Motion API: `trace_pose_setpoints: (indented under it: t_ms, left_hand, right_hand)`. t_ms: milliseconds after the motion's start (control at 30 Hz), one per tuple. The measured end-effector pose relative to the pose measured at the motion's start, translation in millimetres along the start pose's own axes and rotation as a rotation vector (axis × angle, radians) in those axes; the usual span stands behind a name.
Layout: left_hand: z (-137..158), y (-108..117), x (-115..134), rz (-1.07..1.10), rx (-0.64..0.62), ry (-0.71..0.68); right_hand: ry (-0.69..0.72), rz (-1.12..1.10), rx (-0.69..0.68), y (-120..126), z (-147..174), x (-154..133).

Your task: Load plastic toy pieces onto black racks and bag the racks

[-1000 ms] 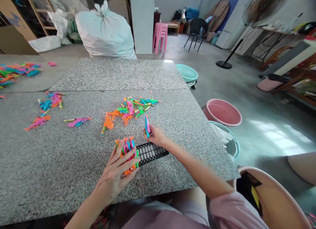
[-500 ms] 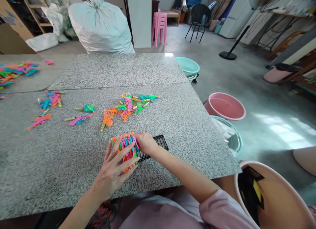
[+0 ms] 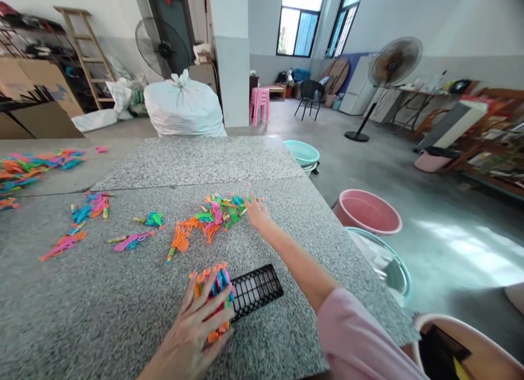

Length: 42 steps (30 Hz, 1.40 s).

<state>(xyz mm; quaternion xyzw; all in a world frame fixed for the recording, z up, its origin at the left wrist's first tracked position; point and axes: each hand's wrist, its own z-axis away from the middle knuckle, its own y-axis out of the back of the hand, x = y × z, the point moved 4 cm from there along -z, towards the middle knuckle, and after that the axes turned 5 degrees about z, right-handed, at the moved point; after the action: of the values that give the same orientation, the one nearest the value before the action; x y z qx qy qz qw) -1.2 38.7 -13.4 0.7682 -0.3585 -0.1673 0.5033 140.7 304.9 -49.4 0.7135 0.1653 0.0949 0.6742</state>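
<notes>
My left hand (image 3: 202, 320) lies with its fingers spread over a packed row of small coloured plastic toy guns (image 3: 221, 276). They stand on the left part of a black lattice tray (image 3: 257, 290), whose right part shows bare cells. My right hand (image 3: 257, 213) reaches to the right end of a loose pile of toy guns (image 3: 215, 213) in orange, pink, green and blue. Its fingertips are apart at the pile's edge, and nothing shows between them.
Smaller clusters of toy guns (image 3: 131, 241) lie to the left, with a larger heap (image 3: 36, 167) at far left. A white sack (image 3: 184, 110) stands behind the granite-patterned table (image 3: 135, 292). Pink (image 3: 368, 211) and turquoise tubs (image 3: 303, 152) stand on the floor at right.
My right hand has left the tray and moved forward to the loose pile. My left hand stays on the packed row. The camera view has tilted upward.
</notes>
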Motion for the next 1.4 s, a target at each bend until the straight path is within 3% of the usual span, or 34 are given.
trace_pose_setpoints:
  t_ms: [100, 167, 400, 500, 567, 733, 867, 967, 1033, 1167, 1300, 1400]
  left_hand:
    - [-0.1, -3.1, -1.9, -0.021, 0.022, 0.035]
    - [-1.9, -3.4, -1.3, -0.018, 0.017, 0.031]
    - [-5.2, -2.0, -0.5, 0.067, 0.050, 0.064]
    - [-3.1, -4.5, -2.0, 0.109, 0.036, 0.081]
    - [-3.2, -3.8, -2.8, 0.108, 0.012, 0.085]
    - [-7.6, 4.3, -2.7, 0.139, -0.081, 0.107]
    - [-8.0, 5.7, -3.9, 0.188, -0.144, 0.164]
    - [-8.1, 5.6, -4.0, 0.198, -0.147, 0.173]
    - [-9.0, 5.9, -3.7, 0.202, -0.144, 0.172]
    - [-10.8, 6.4, -2.3, 0.206, -0.149, 0.166]
    - [-10.6, 5.0, -1.5, 0.205, -0.137, 0.169]
    - [-11.1, 4.2, -1.0, 0.213, -0.130, 0.195]
  right_hand:
    - [0.084, 0.062, -0.012, 0.3, -22.8, -5.6]
    - [0.144, 0.081, -0.013, -6.1, -13.0, -6.7]
    - [0.286, -0.043, -0.008, -30.8, 103.6, 33.9]
    - [0.064, -0.114, 0.039, -27.9, 116.6, 34.7]
    - [-0.103, -0.069, -0.023, -24.7, 107.3, 23.4]
    - [-0.215, -0.105, -0.129, -5.4, 90.6, 2.0]
    - [-0.252, -0.494, -0.140, -11.3, 140.8, 2.8]
    - [-0.200, -0.913, -0.200, -28.2, 197.4, -20.7]
    - [-0.148, -1.019, -0.197, -34.9, 222.7, -41.9]
    - [-0.117, -0.921, -0.174, -33.2, 229.4, -65.8]
    - [-0.048, -0.725, -0.164, -20.0, 219.5, -66.7]
    - [-0.042, -0.707, -0.203, -16.9, 220.6, -64.2]
